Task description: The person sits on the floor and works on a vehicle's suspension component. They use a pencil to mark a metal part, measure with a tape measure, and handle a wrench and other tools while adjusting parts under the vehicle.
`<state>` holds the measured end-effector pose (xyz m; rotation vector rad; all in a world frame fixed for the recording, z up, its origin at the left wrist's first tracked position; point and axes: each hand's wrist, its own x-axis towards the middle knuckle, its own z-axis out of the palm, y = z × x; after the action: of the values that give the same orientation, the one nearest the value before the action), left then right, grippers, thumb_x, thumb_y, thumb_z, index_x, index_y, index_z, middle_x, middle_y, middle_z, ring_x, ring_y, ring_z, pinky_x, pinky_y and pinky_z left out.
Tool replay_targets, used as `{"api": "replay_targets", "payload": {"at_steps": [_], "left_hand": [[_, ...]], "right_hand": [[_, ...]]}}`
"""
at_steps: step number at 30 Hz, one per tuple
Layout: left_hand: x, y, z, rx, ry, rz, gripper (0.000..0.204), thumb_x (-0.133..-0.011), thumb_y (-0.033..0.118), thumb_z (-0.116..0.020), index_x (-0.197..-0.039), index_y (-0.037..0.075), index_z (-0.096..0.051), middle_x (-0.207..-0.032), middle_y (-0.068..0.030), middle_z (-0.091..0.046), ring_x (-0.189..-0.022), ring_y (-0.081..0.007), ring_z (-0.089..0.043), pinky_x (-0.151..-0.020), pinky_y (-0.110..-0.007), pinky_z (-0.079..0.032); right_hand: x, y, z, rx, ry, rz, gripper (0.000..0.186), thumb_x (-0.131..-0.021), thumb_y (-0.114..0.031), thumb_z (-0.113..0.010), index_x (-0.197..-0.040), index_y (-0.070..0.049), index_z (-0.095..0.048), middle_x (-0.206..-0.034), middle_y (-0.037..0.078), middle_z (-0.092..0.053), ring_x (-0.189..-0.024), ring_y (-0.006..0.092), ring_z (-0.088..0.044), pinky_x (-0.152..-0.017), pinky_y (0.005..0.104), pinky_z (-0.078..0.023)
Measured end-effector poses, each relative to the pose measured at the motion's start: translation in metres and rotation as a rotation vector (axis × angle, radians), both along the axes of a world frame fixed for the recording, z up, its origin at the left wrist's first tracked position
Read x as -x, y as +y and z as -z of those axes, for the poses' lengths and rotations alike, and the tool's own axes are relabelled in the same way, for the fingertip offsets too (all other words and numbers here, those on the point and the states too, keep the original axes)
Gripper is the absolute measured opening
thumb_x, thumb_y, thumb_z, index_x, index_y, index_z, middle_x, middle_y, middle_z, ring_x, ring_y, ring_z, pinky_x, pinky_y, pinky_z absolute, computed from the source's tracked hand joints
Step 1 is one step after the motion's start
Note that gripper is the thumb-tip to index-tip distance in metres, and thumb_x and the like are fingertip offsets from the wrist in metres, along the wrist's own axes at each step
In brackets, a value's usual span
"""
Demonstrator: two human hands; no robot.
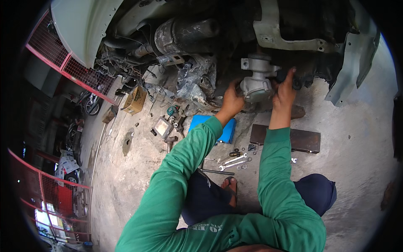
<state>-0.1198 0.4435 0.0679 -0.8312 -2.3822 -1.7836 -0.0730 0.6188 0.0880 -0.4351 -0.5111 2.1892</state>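
Note:
A silver-grey cast-metal gearbox housing, with a round lower end and a bracket-like lug at its upper left, is held up under the vehicle's front. My left hand grips its lower left side, thumb upward and the other fingers hidden behind it. On the opposite side my right hand is closed against the housing, thumb pointing up, with most of its fingers out of sight. Just above sits a pale frame bracket. Shadow hides where the housing's top meets the vehicle.
Beneath my arms lie a blue case, a dark brown metal box and several wrenches. A cardboard box and loose parts stand to the left. Bent sheet metal hangs at the right. Red mesh fencing borders the far left.

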Motion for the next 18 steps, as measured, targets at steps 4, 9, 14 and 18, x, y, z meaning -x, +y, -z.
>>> {"api": "replay_targets", "payload": {"at_steps": [4,9,14,18], "left_hand": [[0.003,-0.006,-0.001,-0.494,-0.881,0.172,0.059,-0.101,0.046,-0.057,-0.142,0.004,-0.052,-0.130,-0.0199,-0.065,-0.119,-0.0382,-0.064,-0.100,-0.057,-0.053],[-0.011,0.009,-0.023,-0.719,-1.186,0.327,0.073,-0.100,0.068,-0.048,-0.145,0.011,-0.052,-0.138,-0.0178,-0.062,-0.128,-0.0365,-0.060,-0.108,-0.062,-0.047],[-0.012,0.035,-0.004,-0.953,-1.285,0.215,0.056,-0.103,0.059,-0.046,-0.139,0.017,-0.058,-0.136,-0.0121,-0.064,-0.127,-0.0346,-0.061,-0.110,-0.062,-0.046],[-0.010,0.034,0.016,-1.114,-1.355,0.187,0.044,-0.102,0.049,-0.049,-0.127,0.017,-0.066,-0.128,-0.0096,-0.069,-0.121,-0.0324,-0.064,-0.105,-0.058,-0.050]], "right_hand": [[0.018,-0.004,0.012,-0.008,0.008,-0.028,0.052,-0.095,-0.049,-0.075,-0.127,-0.009,-0.062,-0.116,0.005,-0.066,-0.103,0.0199,-0.065,-0.080,0.0417,-0.057],[0.029,-0.014,0.025,-0.083,-0.056,-0.029,0.055,-0.097,-0.047,-0.075,-0.131,-0.006,-0.061,-0.123,0.005,-0.064,-0.112,0.0195,-0.061,-0.085,0.0411,-0.054],[0.045,0.012,0.048,-0.256,-0.044,-0.008,0.061,-0.097,-0.047,-0.074,-0.136,-0.003,-0.058,-0.130,0.007,-0.063,-0.115,0.0195,-0.061,-0.088,0.0379,-0.055],[0.042,0.002,0.031,-0.257,-0.247,-0.189,0.066,-0.096,-0.050,-0.073,-0.139,-0.003,-0.056,-0.129,0.009,-0.063,-0.112,0.0211,-0.064,-0.089,0.0368,-0.057]]}}
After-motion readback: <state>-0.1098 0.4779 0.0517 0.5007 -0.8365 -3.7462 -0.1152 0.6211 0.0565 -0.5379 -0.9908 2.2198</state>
